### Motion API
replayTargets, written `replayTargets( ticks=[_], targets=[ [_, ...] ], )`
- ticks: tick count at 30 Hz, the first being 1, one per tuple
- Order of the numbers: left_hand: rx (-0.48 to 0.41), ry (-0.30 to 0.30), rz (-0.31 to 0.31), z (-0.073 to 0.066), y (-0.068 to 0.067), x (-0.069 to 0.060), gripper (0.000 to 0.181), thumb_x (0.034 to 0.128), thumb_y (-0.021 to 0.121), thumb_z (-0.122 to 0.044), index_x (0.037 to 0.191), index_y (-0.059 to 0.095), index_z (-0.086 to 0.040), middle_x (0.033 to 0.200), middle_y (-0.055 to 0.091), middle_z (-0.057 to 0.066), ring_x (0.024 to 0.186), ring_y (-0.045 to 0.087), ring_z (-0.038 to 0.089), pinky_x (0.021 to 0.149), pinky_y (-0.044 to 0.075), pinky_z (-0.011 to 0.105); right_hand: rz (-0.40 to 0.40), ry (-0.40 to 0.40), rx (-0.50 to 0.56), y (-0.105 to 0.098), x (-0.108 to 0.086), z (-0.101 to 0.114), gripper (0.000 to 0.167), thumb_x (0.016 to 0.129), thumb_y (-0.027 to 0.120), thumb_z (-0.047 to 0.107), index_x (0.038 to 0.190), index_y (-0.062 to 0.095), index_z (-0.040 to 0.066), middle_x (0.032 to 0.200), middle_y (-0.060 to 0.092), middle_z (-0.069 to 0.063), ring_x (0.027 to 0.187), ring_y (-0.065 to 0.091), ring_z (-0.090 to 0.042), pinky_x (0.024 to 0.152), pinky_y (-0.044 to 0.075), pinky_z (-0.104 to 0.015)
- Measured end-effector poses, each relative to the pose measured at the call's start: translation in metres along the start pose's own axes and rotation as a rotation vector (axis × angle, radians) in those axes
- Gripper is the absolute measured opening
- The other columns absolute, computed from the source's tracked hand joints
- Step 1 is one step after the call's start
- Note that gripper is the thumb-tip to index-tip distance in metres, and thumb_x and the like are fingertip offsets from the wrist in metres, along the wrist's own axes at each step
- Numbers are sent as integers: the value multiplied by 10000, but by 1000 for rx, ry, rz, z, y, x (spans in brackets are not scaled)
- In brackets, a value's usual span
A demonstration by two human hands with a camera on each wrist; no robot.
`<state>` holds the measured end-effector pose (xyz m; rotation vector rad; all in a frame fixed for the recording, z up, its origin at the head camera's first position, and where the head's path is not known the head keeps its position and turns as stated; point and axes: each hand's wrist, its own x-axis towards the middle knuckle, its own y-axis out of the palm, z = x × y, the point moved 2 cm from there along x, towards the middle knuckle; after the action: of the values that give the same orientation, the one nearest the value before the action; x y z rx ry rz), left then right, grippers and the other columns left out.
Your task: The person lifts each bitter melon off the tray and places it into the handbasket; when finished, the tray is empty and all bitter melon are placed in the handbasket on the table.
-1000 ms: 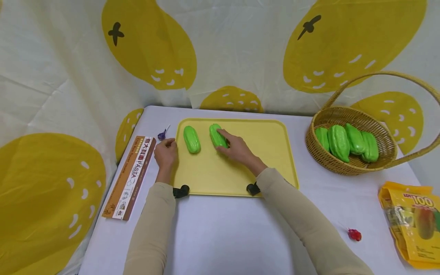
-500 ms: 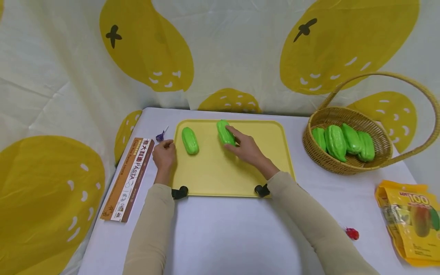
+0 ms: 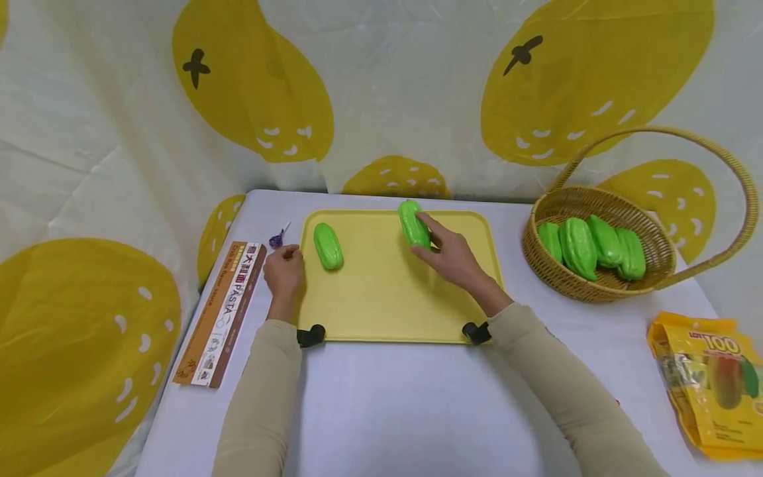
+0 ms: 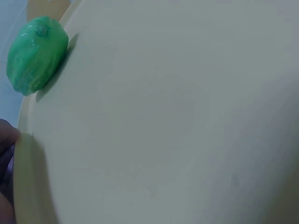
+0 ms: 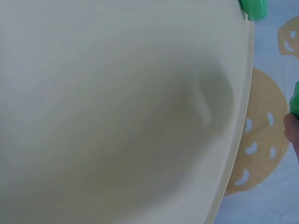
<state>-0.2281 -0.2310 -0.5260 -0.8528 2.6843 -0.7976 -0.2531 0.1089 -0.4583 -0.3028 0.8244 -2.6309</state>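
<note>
My right hand (image 3: 451, 254) grips a glossy, ribbed green bitter melon (image 3: 414, 224) over the far part of the yellow tray (image 3: 381, 305). A shadow lies beneath that hand on the tray. Only a finger and a bit of the held bitter melon (image 5: 295, 100) enter the right wrist view at its right edge. A second bitter melon (image 3: 328, 246) lies on the tray's left side. By the left rim rests my left hand (image 3: 285, 275), fingers loosely curled and holding nothing that I can see. Its fingertips (image 4: 8, 133) show against the rim in the left wrist view.
A wicker basket (image 3: 539, 281) with a tall handle holds several bitter melons at the right. Left of the tray lie a pasta box (image 3: 220, 315) and a purple lollipop (image 3: 277, 240). A yellow snack bag (image 3: 709, 391) lies at the front right. Black wrist cameras overlap the tray's near edge.
My right hand has lifted the bitter melon and carried it right across the tray. My left hand has stayed by the left rim. The red lollipop has become mostly hidden by my right sleeve.
</note>
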Motion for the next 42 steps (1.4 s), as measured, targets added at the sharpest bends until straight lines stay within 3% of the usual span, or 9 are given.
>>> replayTargets(
  ticks=[13, 23, 24, 27, 29, 31, 38, 42],
  targets=[
    [2, -8, -13, 0, -4, -2, 275, 986, 584, -176, 1173, 757, -71, 1164, 745, 174, 1099, 670, 371, 1002, 499, 507, -94, -2, -22, -45, -18, -5, 727, 981, 690, 206, 1609, 327, 159, 1612, 383, -225, 1379, 513, -440, 1012, 536, -507],
    [4, 0, -8, 1, -3, 0, 280, 994, 579, -177, 1180, 756, -66, 1168, 744, 178, 1091, 669, 364, 994, 498, 505, -127, 78, -17, -85, -39, -18, 735, 996, 667, 221, 1624, 287, 177, 1598, 373, -271, 1397, 477, -471, 1051, 481, -562],
    [3, 1, -8, 1, -2, 0, 280, 993, 578, -177, 1180, 756, -67, 1168, 744, 177, 1092, 669, 366, 993, 499, 507, -129, 85, -18, -89, -42, -20, 738, 997, 665, 224, 1626, 280, 178, 1596, 372, -276, 1396, 474, -479, 1053, 490, -535],
    [-4, 2, -7, 1, -3, 0, 281, 991, 577, -178, 1176, 757, -66, 1163, 743, 179, 1091, 665, 373, 987, 501, 515, -145, 99, -32, -101, -51, -25, 741, 998, 665, 231, 1627, 277, 183, 1570, 394, -305, 1365, 493, -503, 993, 548, -282],
    [-8, 0, -5, 0, -3, 0, 283, 994, 572, -179, 1178, 756, -66, 1164, 742, 180, 1089, 663, 374, 983, 502, 517, -160, 112, -43, -108, -57, -29, 740, 997, 667, 245, 1627, 280, 201, 1533, 441, -317, 1330, 529, -502, 892, 511, -106],
    [-9, -1, -4, 0, -3, 0, 283, 994, 574, -179, 1179, 756, -66, 1163, 742, 180, 1086, 664, 372, 978, 505, 515, -183, 110, -55, -114, -63, -32, 736, 991, 676, 244, 1621, 298, 206, 1489, 491, -326, 1284, 574, -485, 789, 438, -5],
    [-6, 7, -8, 0, -2, 0, 278, 989, 580, -175, 1171, 758, -63, 1147, 747, 181, 1067, 670, 372, 970, 507, 515, -271, 123, -127, -131, -79, -46, 729, 968, 704, 258, 1603, 349, 228, 1416, 556, -336, 1182, 648, -376, 734, 440, -9],
    [-10, 7, -1, 1, 0, 0, 281, 993, 577, -178, 1180, 756, -68, 1154, 744, 179, 1072, 668, 369, 974, 508, 511, -315, 151, -158, -141, -90, -52, 726, 960, 714, 282, 1595, 366, 248, 1453, 547, -293, 1042, 666, -29, 735, 409, -2]
  ],
)
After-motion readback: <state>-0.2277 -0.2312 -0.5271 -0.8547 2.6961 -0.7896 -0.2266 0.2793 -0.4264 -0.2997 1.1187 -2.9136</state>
